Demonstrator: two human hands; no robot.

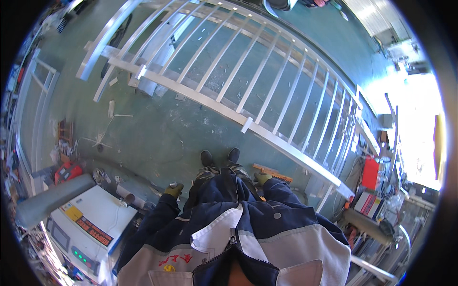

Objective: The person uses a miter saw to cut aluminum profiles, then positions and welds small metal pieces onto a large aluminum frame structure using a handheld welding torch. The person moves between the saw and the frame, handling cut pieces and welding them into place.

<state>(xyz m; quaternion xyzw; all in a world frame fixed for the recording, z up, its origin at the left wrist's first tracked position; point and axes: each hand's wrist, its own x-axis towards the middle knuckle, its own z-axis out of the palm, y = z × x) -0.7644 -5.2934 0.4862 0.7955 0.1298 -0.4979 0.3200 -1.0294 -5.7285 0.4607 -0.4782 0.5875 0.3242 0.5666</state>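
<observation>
My left hand, in an olive glove, hangs beside my left thigh. Its fingers are curled around a small pale object too small to name. By my right thigh is my right hand, gloved the same way; its fingers are too small and partly hidden to read. Just past that hand shows a long orange-brown piece with a toothed or bristled edge; whether the hand touches it I cannot tell. A large silvery railing frame with several parallel bars spans the space ahead of my feet, raised above the floor.
A white machine cabinet with green lights and a grey gas cylinder stand at my left. A red box and another cylinder are at my right. Scraps and a cable lie on the green floor.
</observation>
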